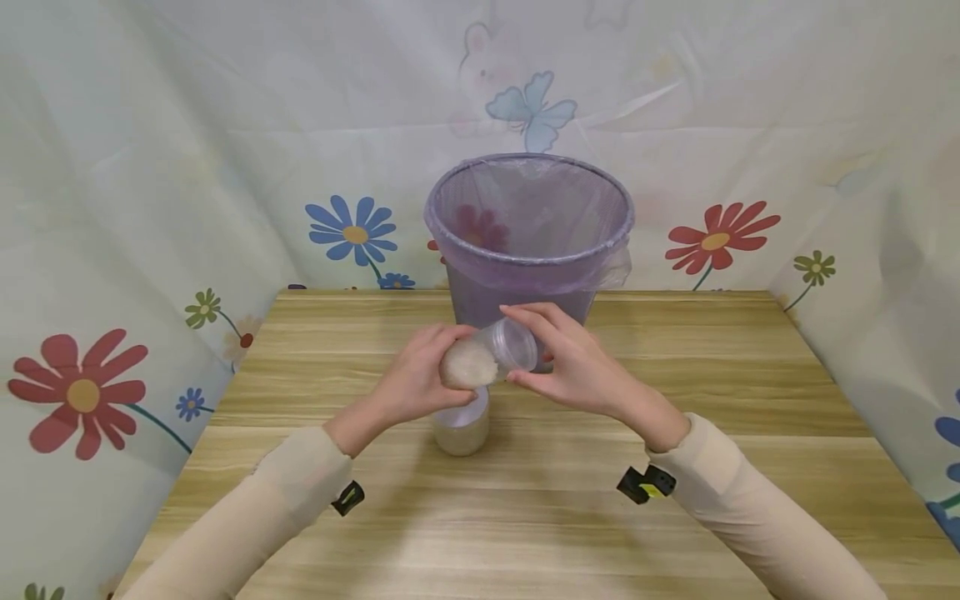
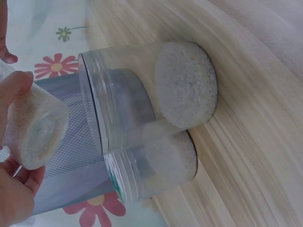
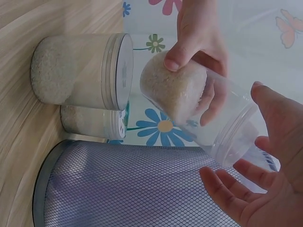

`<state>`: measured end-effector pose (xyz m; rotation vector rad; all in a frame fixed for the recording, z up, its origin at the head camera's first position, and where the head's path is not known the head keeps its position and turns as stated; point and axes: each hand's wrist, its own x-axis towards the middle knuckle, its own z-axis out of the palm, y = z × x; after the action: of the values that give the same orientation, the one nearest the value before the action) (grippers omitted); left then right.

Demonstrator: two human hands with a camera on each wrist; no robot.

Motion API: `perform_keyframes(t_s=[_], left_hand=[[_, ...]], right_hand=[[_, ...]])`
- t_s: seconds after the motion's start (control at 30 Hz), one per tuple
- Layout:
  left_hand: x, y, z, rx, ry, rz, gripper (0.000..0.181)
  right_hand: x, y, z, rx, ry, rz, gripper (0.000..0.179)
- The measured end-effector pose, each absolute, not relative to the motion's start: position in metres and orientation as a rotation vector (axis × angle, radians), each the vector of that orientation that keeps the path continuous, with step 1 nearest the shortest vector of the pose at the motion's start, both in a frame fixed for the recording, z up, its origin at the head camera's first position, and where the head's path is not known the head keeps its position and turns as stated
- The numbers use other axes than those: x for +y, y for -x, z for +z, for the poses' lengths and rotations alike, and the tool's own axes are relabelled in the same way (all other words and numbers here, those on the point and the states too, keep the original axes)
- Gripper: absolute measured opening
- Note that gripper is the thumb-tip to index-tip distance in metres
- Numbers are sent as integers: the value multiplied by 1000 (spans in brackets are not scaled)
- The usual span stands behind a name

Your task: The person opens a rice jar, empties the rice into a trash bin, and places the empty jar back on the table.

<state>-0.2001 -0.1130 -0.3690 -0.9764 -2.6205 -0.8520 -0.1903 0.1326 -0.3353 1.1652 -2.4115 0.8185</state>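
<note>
In the head view my left hand (image 1: 422, 375) grips a clear plastic jar (image 1: 516, 343) round its body. White rice-like grains (image 3: 177, 87) fill its base end, and the jar lies tilted with its threaded end towards my right hand (image 1: 573, 362). The right fingers and thumb spread around that end; whether they press on it is unclear, and so is whether a clear lid covers it. Below the left hand stands another jar (image 1: 461, 429), upright and part filled with white grains. The left wrist view shows a further jar with a green-marked lid (image 2: 113, 177) beside it.
Behind the hands, towards the back of the wooden table (image 1: 600, 517), stands a mesh bin (image 1: 480, 300) lined with a thin purple-tinted bag (image 1: 525, 268). A flower-printed curtain (image 1: 360, 158) surrounds the table at the back and sides.
</note>
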Motion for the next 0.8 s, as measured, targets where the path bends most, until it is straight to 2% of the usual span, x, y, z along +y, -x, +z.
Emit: perform_keyframes(t_s=[0.47, 0.8], left_hand=[[-96, 207, -376, -2580, 938, -778, 74], [-86, 208, -379, -2585, 903, -663, 74]], right_hand=[[138, 189, -338, -2442, -933, 868, 58], [142, 191, -339, -2523, -807, 877, 56]])
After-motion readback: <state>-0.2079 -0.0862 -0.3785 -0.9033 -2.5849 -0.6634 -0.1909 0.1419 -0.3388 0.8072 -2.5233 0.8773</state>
